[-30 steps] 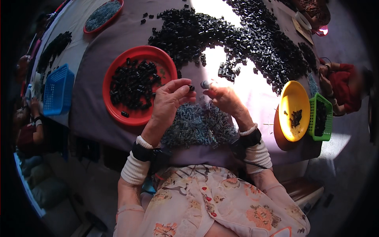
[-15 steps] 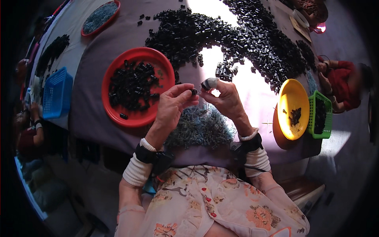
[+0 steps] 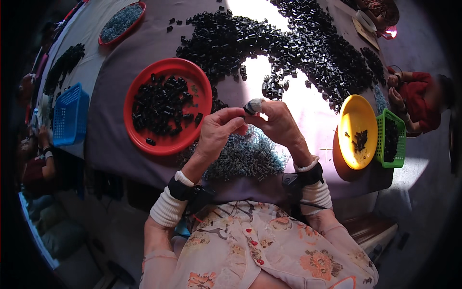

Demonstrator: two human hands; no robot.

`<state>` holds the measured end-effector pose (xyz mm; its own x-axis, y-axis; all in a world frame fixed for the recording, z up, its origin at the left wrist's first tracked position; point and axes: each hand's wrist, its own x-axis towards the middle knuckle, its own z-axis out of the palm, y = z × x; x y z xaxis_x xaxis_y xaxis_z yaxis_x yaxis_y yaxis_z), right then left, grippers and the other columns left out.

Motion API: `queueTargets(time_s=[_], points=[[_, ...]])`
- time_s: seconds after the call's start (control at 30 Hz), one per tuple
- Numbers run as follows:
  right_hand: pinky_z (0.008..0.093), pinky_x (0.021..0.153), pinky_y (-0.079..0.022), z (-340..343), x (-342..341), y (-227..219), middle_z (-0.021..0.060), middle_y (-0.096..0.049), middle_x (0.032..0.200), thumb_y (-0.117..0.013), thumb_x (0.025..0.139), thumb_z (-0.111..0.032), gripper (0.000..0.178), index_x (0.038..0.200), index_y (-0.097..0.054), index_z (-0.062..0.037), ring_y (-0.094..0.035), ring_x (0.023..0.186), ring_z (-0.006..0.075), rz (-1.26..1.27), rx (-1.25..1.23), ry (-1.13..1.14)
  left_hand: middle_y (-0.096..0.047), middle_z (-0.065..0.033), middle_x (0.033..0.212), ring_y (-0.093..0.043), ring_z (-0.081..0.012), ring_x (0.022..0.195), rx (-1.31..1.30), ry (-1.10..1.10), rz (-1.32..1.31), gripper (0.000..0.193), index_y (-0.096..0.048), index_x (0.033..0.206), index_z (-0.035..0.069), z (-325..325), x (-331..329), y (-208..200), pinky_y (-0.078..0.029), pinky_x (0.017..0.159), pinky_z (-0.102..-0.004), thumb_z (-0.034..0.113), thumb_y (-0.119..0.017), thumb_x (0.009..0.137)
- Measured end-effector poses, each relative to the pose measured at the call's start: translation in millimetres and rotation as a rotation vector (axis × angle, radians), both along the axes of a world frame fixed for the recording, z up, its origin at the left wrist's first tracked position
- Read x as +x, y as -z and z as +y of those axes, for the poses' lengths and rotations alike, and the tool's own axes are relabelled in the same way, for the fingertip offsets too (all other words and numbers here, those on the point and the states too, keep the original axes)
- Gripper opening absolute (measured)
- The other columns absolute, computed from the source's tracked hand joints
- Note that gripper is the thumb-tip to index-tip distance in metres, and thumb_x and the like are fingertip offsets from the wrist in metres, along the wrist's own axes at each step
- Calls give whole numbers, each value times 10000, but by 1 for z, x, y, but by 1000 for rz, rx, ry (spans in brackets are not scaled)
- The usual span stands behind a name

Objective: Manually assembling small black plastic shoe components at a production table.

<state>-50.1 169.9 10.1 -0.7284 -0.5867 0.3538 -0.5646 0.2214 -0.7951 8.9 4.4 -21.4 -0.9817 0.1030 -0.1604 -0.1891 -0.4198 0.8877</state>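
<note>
Nearest, two white cuffs and two black straps, one of each per arm, circle the person's wrists. Beyond them, the left hand presses thumb and forefinger together, apparently pinching one small black piece, mostly hidden at the fingertips above the spring heap. The right hand meets it there, wearing one striped finger cover; whether it pinches anything itself cannot be told.

With so little of the piece held, a slack pinch could drop it among the springs, and the cover might dull that finger's feel. The red plate lies near the left wrist, so a careless sweep could nudge it and spill pieces.

Counted outward, there is one spring heap, too tangled to number, then one red plate bearing dozens of overlapping black pieces. Right of the hands stand one yellow plate with a small dark clump and, beside it, one green basket. One blue basket stands at left. Farther off spread one large black pile, beyond counting, and one smaller red dish of springs.
</note>
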Motion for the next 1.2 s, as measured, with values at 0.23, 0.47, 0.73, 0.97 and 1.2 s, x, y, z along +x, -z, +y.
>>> queueTargets(time_s=[0.23,0.47,0.73,0.97,1.2], points=[[305,537,-480,9,1,10,89,-616,680,-676,722,-28,162,855,-584,-44,-617,601,190,-174,26,-40,-641,-74,934,-615,-108,771,-111,108,-16,229,-591,1065,-24,1,6,2,-507,703,-234,41,-588,845],[258,585,-457,5,-7,1,44,-602,661,-690,741,-79,138,821,-599,-13,-566,623,101,-405,9,-105,-635,-72,929,-611,-105,773,-106,96,48,216,-590,1041,-32,0,7,-2,-508,693,-232,17,-585,831],[229,645,-442,-4,-71,96,13,-555,973,-476,905,-164,220,1094,-527,-63,-501,772,66,-917,-615,-54,-643,-73,875,-629,-133,759,-14,-74,2,190,-598,1016,6,-10,-8,-8,-526,703,-271,33,-602,828],[224,782,-415,-28,-53,65,18,-517,1081,-433,951,-241,266,1148,-479,-68,-488,943,87,-638,-339,68,-637,-88,899,-632,-146,767,24,-127,26,199,-589,1036,4,-23,-6,-9,-529,720,-275,40,-592,839],[290,676,-490,-18,-33,17,115,-628,951,-588,833,-134,222,1032,-550,-42,-620,820,184,-224,366,19,-624,-89,924,-623,-150,781,30,-179,-39,202,-572,1047,-9,-25,-11,-3,-526,729,-273,39,-575,850]])
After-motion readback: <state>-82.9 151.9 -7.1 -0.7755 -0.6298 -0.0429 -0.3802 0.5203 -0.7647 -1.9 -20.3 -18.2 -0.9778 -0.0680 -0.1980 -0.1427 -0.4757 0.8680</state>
